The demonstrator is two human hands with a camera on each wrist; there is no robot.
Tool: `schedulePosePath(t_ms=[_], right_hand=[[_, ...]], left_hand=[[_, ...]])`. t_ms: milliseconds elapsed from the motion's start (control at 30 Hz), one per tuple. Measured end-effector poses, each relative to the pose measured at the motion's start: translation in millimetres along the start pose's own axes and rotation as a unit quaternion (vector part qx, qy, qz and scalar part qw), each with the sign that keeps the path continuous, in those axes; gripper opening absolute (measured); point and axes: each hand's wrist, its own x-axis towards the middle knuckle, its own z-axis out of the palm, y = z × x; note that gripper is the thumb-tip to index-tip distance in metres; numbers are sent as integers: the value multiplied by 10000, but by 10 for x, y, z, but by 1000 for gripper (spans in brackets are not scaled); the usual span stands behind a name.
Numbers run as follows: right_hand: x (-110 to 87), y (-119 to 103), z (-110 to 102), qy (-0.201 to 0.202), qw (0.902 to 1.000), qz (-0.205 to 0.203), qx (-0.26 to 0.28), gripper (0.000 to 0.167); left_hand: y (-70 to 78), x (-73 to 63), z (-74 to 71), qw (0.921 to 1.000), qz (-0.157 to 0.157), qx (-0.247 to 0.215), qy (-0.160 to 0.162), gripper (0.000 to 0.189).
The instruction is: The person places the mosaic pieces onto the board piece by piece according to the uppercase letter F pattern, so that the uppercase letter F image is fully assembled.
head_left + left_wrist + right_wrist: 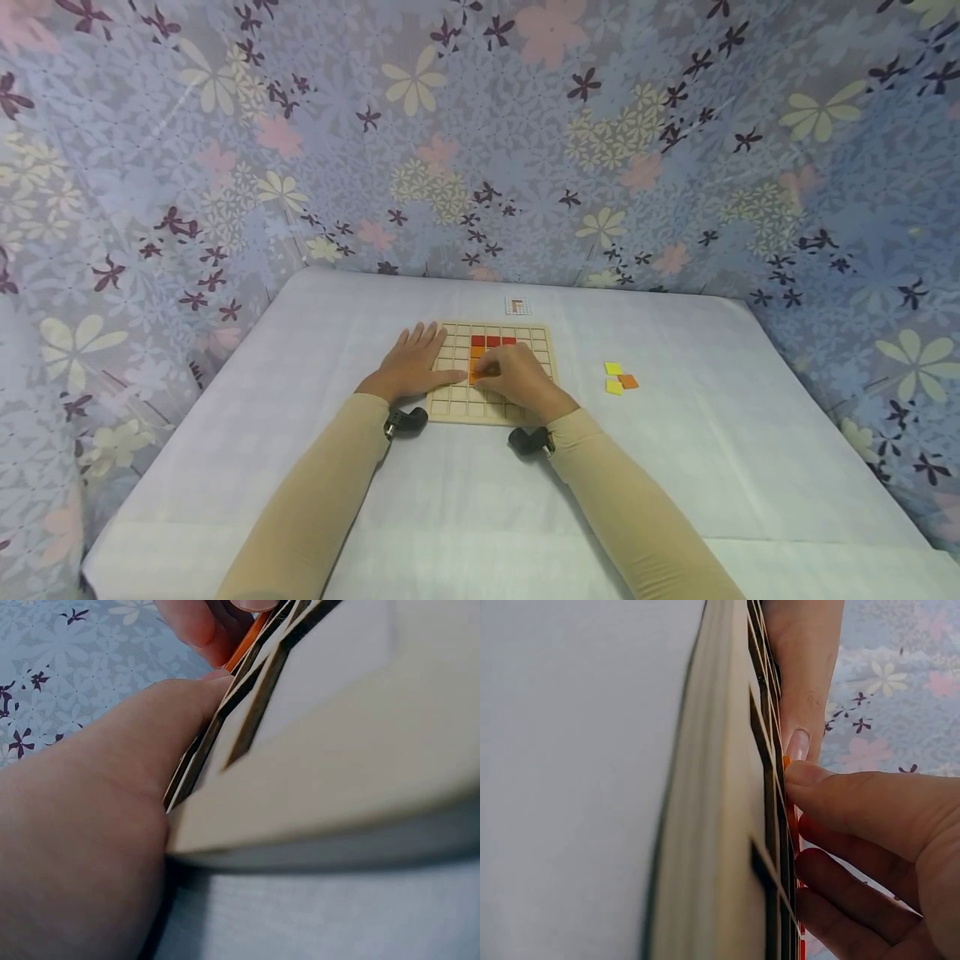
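A wooden grid board (491, 415) lies on the table. My left hand (411, 364) rests over its left side, fingers spread and thumb stretched across the cells. With curled fingers my right hand (521, 379) pinches an orange tile (247, 646) low over the board, beside the left thumb tip. In the left wrist view that tile stands at a slant on the grid, partly hidden by the fingers. Three red tiles (492, 341) form a row in the upper cells. Below the leftmost one runs a column of orange tiles (477, 352), its lower part partly covered by my right fingers.
Right of the board lie two yellow tiles (613, 368) and a loose orange tile (628, 381). A small printed card (517, 306) with a coloured grid pattern sits behind the board. White cloth covers the table (450, 508), and a flowered curtain (480, 150) hangs behind it.
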Motion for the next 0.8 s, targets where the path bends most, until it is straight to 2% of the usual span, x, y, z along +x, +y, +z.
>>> schedulePosePath(t_ms=[200,400,600,800], right_hand=[[-18,57,-11,101,9999,39,106,16],[-106,153,-143,347,9986,101,381,17],[-255,371,-328,648,9966,247,454,21],[-468,632,-550,1162,9917,437,343,16]], left_hand=[[-23,11,17,10000,-48,43,-51,113],[4,-12,0,10000,-11,-24,-15,113],[29,-38,-24,10000,-7,-55,30,112],[24,-29,-18,10000,-9,-61,-13,112]])
